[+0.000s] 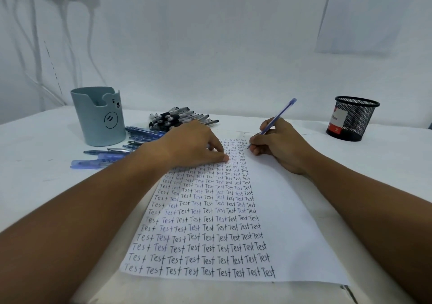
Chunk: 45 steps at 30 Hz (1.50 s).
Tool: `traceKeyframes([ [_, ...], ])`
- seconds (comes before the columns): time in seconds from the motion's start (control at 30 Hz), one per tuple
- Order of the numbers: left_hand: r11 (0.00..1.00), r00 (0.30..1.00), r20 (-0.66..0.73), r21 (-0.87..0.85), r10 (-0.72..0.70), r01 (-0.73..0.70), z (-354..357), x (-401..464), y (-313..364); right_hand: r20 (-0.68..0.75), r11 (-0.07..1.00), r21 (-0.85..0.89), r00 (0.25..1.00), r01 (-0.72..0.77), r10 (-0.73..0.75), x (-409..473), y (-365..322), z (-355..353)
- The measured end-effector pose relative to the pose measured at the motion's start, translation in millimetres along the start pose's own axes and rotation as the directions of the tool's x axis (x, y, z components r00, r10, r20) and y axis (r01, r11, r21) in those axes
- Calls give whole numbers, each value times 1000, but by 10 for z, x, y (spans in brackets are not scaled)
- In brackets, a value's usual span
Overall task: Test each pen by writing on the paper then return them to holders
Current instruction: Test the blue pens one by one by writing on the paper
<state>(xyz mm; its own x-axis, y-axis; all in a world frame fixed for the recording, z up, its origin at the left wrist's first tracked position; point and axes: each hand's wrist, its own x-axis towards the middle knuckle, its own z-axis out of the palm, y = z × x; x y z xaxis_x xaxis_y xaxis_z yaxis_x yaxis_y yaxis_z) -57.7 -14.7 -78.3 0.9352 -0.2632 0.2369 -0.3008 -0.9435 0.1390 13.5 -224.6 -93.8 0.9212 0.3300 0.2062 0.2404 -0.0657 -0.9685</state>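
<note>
A white sheet of paper (287, 210) lies in front of me, its left part filled with rows of the word "Test". My right hand (278, 144) grips a blue pen (278, 116), whose tip touches the paper near the top of the blank right part. My left hand (194, 144) presses flat on the upper left of the sheet, fingers straight. A pale teal bear-face holder (99, 116) stands at the far left. A black mesh holder (353, 119) stands at the far right. Loose blue pens (109, 156) and black pens (177, 117) lie beside the teal holder.
The table is white and ends at a white wall behind. White cables hang at the far left of the wall, and a sheet is pinned at the upper right. The table's front edge shows a dark gap at the bottom right.
</note>
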Motion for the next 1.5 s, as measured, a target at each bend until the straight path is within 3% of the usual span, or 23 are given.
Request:
traceKeyframes([
  [0.17,1000,1000,-1,-4,5,-5,2,4,10,24,992,-121,999,27,-24,1,11,8],
  [0.93,1000,1000,-10,-29,5,-6,-19,-25,33,-20,1000,27,1000,0,0,16,13,-33],
  [1.17,1000,1000,-12,-10,3,-3,-21,-36,48,-24,990,-142,999,22,-26,22,33,1],
  [1.43,1000,1000,2,8,-1,1,-27,-34,41,-22,999,-29,1000,-15,14,22,7,-13],
  [1.5,1000,1000,-14,19,-4,4,-31,-44,51,-21,997,-77,1000,-4,2,37,23,-1],
])
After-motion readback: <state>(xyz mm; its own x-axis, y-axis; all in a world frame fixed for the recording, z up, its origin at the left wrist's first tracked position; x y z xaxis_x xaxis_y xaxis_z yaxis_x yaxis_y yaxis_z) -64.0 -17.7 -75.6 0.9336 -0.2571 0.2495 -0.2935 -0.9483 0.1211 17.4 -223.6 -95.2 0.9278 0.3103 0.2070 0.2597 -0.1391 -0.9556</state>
